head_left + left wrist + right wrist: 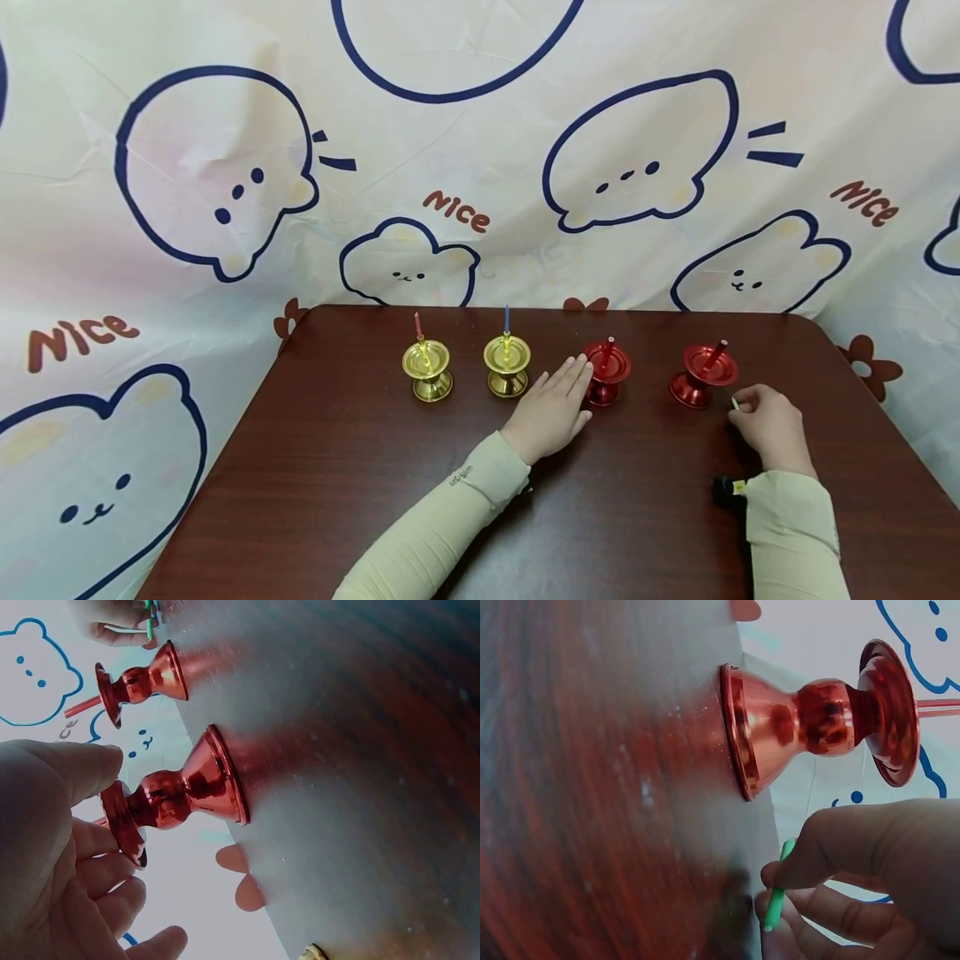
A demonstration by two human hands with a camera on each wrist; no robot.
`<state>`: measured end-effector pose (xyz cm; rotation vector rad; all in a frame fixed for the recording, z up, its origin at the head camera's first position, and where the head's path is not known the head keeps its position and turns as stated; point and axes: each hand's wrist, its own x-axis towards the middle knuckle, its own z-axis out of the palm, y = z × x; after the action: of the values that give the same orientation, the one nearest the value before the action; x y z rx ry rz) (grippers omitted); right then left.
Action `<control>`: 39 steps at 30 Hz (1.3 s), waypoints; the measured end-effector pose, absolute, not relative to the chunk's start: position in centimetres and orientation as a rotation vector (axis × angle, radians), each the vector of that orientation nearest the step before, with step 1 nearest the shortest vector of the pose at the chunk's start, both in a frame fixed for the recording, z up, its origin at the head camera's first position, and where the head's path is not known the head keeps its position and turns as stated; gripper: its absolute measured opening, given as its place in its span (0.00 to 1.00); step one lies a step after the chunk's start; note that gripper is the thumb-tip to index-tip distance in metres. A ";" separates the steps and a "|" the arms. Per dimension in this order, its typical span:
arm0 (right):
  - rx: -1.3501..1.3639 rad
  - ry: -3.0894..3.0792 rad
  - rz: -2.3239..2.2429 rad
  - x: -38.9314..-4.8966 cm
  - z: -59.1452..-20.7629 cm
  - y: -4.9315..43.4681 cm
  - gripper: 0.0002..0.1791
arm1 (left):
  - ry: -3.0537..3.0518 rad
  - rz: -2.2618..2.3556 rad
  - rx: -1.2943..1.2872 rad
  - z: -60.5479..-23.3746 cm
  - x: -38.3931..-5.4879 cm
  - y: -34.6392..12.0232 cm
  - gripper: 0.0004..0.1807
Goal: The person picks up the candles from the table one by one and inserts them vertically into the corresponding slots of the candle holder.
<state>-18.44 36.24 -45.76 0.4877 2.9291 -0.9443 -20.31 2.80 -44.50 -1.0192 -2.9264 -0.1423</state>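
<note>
On the surface (300, 492), the right hand's (772, 427) grip pinches a small green candle (778, 901) between thumb and fingers, just beside the right-hand red holder (696, 385), probably because so thin a stick is best controlled by fingertips. The left hand (546, 417) reaches to the other red holder (617, 365) with its grip unclosed and fingers fairly straight by the dish, perhaps for steadying, though contact is hard to tell. Two gold holders (507, 382) bear a pink candle (418, 325) and a blue candle (507, 321), the four stands apparently spaced for easy access.
</note>
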 end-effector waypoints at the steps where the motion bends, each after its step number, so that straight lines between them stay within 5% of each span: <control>1: 0.488 2.925 -0.955 -18.4 -45.7 36.2 0.18 | -2.924 -0.140 -1.019 -44.5 -20.3 2.8 0.38; 39: 0.524 2.711 -1.702 -17.1 -43.7 36.2 0.23 | -2.918 -0.199 -1.021 -44.7 -20.4 2.7 0.38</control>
<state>-17.08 36.18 -43.71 0.5241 2.7113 -1.7024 -20.43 2.68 -44.70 -1.0209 -2.9183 -0.1989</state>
